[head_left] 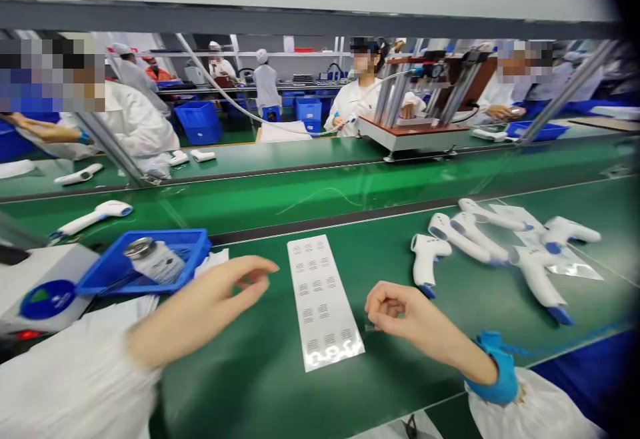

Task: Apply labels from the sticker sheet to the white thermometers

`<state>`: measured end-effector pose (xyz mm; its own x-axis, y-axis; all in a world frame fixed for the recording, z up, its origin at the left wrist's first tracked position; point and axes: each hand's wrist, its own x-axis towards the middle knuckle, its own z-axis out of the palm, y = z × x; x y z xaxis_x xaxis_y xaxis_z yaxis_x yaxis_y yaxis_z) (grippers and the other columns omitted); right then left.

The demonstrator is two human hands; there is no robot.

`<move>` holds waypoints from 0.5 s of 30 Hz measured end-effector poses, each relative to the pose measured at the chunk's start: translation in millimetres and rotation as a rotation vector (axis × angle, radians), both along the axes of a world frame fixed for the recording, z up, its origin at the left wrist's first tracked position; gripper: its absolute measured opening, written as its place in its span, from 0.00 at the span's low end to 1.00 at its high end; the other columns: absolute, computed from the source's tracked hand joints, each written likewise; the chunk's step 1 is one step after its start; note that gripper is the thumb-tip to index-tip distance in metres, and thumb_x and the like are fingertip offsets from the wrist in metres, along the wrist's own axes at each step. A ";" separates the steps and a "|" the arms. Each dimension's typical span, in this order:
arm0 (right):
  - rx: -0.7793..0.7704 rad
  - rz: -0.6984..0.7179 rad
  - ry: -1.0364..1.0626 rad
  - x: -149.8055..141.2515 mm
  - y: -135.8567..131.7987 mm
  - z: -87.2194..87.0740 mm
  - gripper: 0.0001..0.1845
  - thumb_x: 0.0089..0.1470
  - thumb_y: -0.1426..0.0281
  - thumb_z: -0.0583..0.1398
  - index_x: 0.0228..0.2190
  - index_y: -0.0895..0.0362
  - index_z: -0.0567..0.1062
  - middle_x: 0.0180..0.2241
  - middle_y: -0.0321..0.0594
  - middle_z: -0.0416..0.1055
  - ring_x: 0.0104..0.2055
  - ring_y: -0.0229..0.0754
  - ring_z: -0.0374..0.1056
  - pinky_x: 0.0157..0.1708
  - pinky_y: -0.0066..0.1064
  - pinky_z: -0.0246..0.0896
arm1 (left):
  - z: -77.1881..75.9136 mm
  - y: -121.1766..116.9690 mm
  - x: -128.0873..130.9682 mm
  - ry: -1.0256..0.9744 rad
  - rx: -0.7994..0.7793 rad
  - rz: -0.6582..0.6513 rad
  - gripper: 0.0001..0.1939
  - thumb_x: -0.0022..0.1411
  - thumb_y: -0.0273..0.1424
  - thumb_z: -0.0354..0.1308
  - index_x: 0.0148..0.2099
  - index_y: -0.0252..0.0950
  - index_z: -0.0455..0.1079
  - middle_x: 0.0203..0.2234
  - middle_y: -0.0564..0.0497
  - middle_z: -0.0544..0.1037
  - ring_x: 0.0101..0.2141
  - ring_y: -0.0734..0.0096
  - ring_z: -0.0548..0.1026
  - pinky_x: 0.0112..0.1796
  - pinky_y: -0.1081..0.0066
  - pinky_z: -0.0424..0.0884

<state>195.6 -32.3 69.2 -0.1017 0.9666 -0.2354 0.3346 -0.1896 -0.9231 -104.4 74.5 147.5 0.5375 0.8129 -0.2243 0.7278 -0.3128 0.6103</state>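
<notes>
A white sheet of small printed labels (325, 299) lies on the green bench between my hands. My left hand (225, 295) hovers to its left, thumb and fingers apart, holding nothing. To the right of the sheet, my right hand (400, 312) is closed in a pinch. A small clear sticker (371, 327) shows below its fingertips; any print on it is too small to read. Beyond that hand lies a white handheld infrared thermometer (430, 259), with several more thermometers (537, 279) in a loose group farther right.
At left, a blue tray (195, 269) holds a metal-topped bottle (155, 260) beside a white box-shaped device (43, 292). A green conveyor belt (250, 195) runs behind the bench, carrying one thermometer (100, 215). Co-workers sit across it, near a press fixture (415, 132).
</notes>
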 end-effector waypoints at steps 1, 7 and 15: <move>0.002 -0.016 -0.010 6.7 -8.9 -0.9 0.03 0.52 0.70 0.60 0.27 0.56 0.71 0.28 0.35 0.70 0.29 0.37 0.65 0.29 0.29 0.59 | -3.9 8.1 35.3 0.024 -0.043 -0.091 0.21 0.66 0.43 0.48 0.56 0.42 0.69 0.50 0.50 0.77 0.47 0.61 0.75 0.48 0.66 0.69; 0.001 -0.143 -0.045 49.3 -57.4 -6.4 0.08 0.55 0.70 0.58 0.24 0.56 0.69 0.32 0.38 0.71 0.30 0.37 0.67 0.30 0.28 0.61 | -71.3 34.2 261.5 0.077 -0.118 -0.262 0.31 0.62 0.49 0.49 0.56 0.30 0.70 0.55 0.37 0.72 0.56 0.48 0.67 0.54 0.61 0.63; 0.112 -0.150 -0.105 83.2 -73.5 -28.6 0.12 0.52 0.63 0.61 0.22 0.55 0.71 0.30 0.39 0.72 0.24 0.36 0.66 0.25 0.26 0.65 | -108.3 -7.6 337.0 0.125 -0.125 -0.173 0.43 0.49 0.47 0.61 0.59 0.20 0.65 0.59 0.25 0.64 0.61 0.38 0.57 0.57 0.52 0.57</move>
<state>278.8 -105.8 40.6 0.0644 0.9897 -0.1275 0.4060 -0.1427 -0.9026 232.6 66.9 39.2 0.6283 0.6728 -0.3906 0.7421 -0.3675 0.5606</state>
